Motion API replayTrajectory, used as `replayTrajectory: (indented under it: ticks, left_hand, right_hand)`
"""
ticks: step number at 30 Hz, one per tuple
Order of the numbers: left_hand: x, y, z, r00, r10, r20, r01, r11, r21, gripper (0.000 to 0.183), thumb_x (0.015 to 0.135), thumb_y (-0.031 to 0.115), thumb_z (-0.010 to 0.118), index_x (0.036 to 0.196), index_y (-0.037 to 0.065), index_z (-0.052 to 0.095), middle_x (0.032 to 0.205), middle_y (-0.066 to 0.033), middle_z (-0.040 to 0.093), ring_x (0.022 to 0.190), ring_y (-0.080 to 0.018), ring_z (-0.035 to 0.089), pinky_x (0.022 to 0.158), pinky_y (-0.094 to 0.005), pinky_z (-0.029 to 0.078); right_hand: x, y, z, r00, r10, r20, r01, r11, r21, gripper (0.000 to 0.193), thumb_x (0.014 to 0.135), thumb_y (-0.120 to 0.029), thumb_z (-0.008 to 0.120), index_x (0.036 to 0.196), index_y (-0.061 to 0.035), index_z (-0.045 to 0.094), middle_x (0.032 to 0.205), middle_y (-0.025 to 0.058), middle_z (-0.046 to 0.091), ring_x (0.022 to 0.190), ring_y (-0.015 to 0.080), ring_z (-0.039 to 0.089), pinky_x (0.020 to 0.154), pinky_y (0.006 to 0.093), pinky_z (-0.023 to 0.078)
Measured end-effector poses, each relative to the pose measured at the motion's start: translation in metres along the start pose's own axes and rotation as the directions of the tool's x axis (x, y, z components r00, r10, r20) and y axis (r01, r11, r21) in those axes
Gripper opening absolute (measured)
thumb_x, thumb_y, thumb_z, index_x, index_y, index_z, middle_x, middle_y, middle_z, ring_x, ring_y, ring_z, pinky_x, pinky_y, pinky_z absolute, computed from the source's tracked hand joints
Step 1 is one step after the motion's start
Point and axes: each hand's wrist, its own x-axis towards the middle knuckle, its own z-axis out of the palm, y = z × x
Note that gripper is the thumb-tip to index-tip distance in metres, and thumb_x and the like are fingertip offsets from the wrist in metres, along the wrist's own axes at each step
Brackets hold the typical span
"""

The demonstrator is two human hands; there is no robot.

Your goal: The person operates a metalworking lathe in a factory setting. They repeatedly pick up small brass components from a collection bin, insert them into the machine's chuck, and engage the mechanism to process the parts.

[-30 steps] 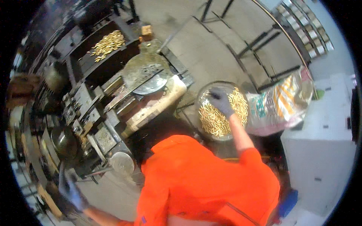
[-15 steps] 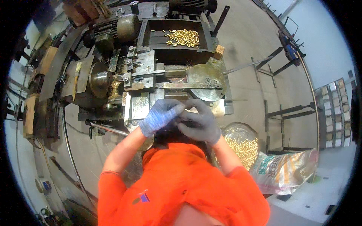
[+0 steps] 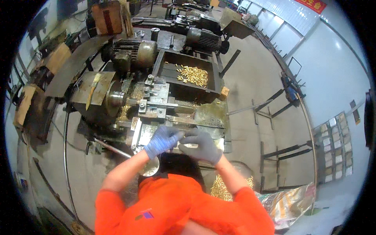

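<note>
My left hand (image 3: 162,141), in a blue glove, and my right hand (image 3: 201,145), in a grey glove, meet fingertip to fingertip just above the front of a grey lathe (image 3: 152,105). Both sets of fingers are curled, and what they hold between them is hidden. A pale metal plate (image 3: 187,145) shows under the fingertips. A bowl of small brass parts (image 3: 221,188) sits by my right elbow, partly hidden by my orange sleeve. More brass parts (image 3: 192,74) lie in the lathe's dark tray at the back.
An electric motor (image 3: 203,39) stands behind the tray. A shiny printed bag (image 3: 290,203) lies at the lower right. Black metal frames (image 3: 274,152) stand on the concrete floor to the right. A round metal dish (image 3: 150,169) is below my left wrist.
My right hand has left the bowl of brass parts and come to the lathe front. My left hand has come up from the far left to meet it. The view has swung onto the lathe.
</note>
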Motion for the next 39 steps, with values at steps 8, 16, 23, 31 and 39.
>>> replayTrajectory:
  ticks: [8,16,23,31,39]
  left_hand:
    - [-0.015,-0.007,-0.036,0.986,0.166,0.015,-0.163,0.978,-0.127,0.021,0.081,0.019,0.061,0.090,0.000,0.061,0.080,-0.0041,0.060,0.076,-0.0099,0.057,0.069,-0.0249,0.048]
    - [-0.019,-0.009,-0.064,0.949,0.266,-0.170,-0.248,0.961,0.121,0.030,0.083,0.029,0.059,0.098,0.004,0.063,0.087,-0.0112,0.063,0.080,-0.0181,0.060,0.073,-0.0293,0.046]
    - [-0.025,-0.021,-0.069,0.979,0.163,-0.120,-0.168,0.985,-0.031,0.030,0.084,0.028,0.056,0.092,0.000,0.063,0.077,-0.0111,0.064,0.071,-0.0126,0.059,0.066,-0.0275,0.047]
    - [-0.101,-0.015,-0.152,0.905,0.139,-0.402,0.031,0.920,0.390,0.025,0.081,0.025,0.058,0.089,0.003,0.064,0.086,-0.0125,0.064,0.078,-0.0270,0.061,0.071,-0.0333,0.048]
    - [-0.340,-0.127,-0.288,0.447,0.140,-0.883,0.727,0.518,0.451,0.023,0.081,0.025,0.059,0.095,0.007,0.062,0.082,-0.0130,0.063,0.073,-0.0240,0.060,0.065,-0.0363,0.047]
  right_hand:
    - [0.035,-0.012,-0.005,0.999,-0.030,-0.024,0.030,1.000,-0.009,0.012,0.067,-0.012,0.071,0.076,-0.0056,0.066,0.075,0.0092,0.062,0.067,0.0242,0.059,0.059,0.0307,0.047]
    - [0.064,-0.023,0.008,0.957,-0.243,0.155,0.267,0.951,-0.156,0.017,0.068,-0.020,0.068,0.078,-0.0073,0.065,0.078,0.0096,0.059,0.068,0.0273,0.056,0.059,0.0351,0.044]
    - [0.084,-0.029,0.025,0.917,-0.256,0.306,0.311,0.939,-0.145,0.020,0.071,-0.026,0.066,0.077,-0.0070,0.065,0.083,0.0109,0.060,0.074,0.0285,0.055,0.065,0.0367,0.044]
    - [0.127,-0.029,0.047,0.863,-0.265,0.431,0.376,0.906,-0.196,0.029,0.072,-0.037,0.062,0.075,-0.0084,0.068,0.079,0.0113,0.061,0.077,0.0269,0.057,0.068,0.0367,0.045]
    - [0.215,0.008,0.120,0.857,0.069,0.511,0.257,0.803,-0.539,0.033,0.070,-0.043,0.060,0.080,-0.0129,0.070,0.085,0.0094,0.064,0.090,0.0294,0.054,0.080,0.0385,0.042]
